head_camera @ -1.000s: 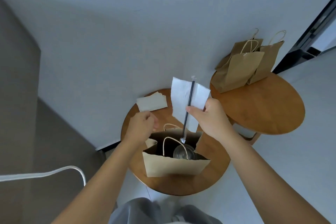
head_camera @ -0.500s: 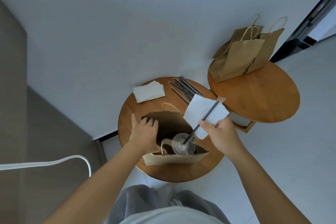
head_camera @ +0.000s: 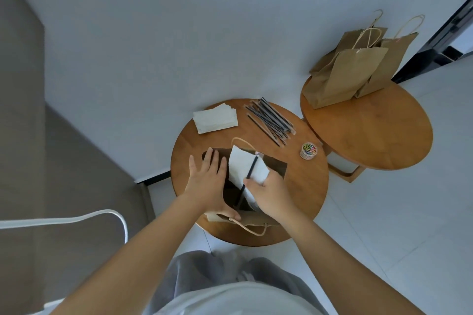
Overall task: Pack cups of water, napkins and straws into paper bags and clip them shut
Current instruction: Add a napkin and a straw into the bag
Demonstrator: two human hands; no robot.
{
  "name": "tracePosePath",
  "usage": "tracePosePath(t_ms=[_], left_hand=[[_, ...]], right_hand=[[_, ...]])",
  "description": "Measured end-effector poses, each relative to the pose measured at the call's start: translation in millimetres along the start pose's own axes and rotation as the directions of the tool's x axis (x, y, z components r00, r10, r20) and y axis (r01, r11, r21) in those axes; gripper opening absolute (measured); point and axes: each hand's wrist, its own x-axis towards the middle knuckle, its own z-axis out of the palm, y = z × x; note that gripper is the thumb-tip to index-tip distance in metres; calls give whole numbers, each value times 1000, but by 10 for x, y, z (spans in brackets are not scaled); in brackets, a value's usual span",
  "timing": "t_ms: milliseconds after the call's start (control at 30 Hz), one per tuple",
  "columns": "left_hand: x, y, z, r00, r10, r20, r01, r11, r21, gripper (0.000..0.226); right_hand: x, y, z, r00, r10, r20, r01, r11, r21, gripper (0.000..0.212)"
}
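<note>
An open brown paper bag (head_camera: 277,165) stands on the near round wooden table (head_camera: 304,194). My right hand (head_camera: 268,193) pinches a white napkin (head_camera: 243,166) and a black straw (head_camera: 249,172) together, both lowered into the bag's mouth. My left hand (head_camera: 210,181) rests with straight fingers on the bag's left rim and holds it apart. The cup inside is mostly hidden by the napkin and my hands. A stack of napkins (head_camera: 216,119), a pile of black straws (head_camera: 271,120) and a small tub of coloured clips (head_camera: 309,151) lie at the table's far side.
A second round table (head_camera: 371,135) at the right carries three brown paper bags (head_camera: 355,71) with handles. A wall rises just behind both tables. A white chair rail (head_camera: 76,218) curves at the lower left. A dark door frame (head_camera: 440,41) stands far right.
My right hand has brought the napkin and straw down from above the bag into its mouth. My left hand has moved from the bag's far rim to its left rim, fingers spread.
</note>
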Motion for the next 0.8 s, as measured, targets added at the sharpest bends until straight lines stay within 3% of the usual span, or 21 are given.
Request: tracePosePath(t_ms=[100,267,400,467,533,600,667,733,800], left_hand=[[-45,-50,1,1000,7,-4,-7,1000,-17,139],[-129,-133,-57,1000,7,-15,-8,999,-42,137],[-176,-184,-89,1000,11,21,-8,993,-114,128],[-201,-183,-94,999,31,-15,-33,973,-228,117],[-254,-189,-82,990,14,-139,-69,913,-403,101],[-315,-211,-60,972,-49,-230,-94,817,-569,90],[-346,-243,-50,982,-54,-179,-77,755,-652,92],[-337,-268,-24,998,-14,-59,-30,735,-678,101],[-309,-273,-5,999,21,35,8,740,-673,113]], right_hand=[[96,21,188,1000,-13,-4,13,999,-47,34],[137,123,323,992,-3,126,21,990,-142,32],[136,156,243,993,0,122,10,997,-80,31],[126,149,143,997,-25,72,27,999,-32,24],[74,158,6,998,-60,-26,61,996,59,18],[2,205,-152,975,-105,-196,123,989,85,31],[-43,274,-312,945,-109,-307,114,993,-1,39],[-36,397,-470,972,-37,-230,7,992,-130,44],[-50,538,-581,993,118,8,-113,965,-237,70]])
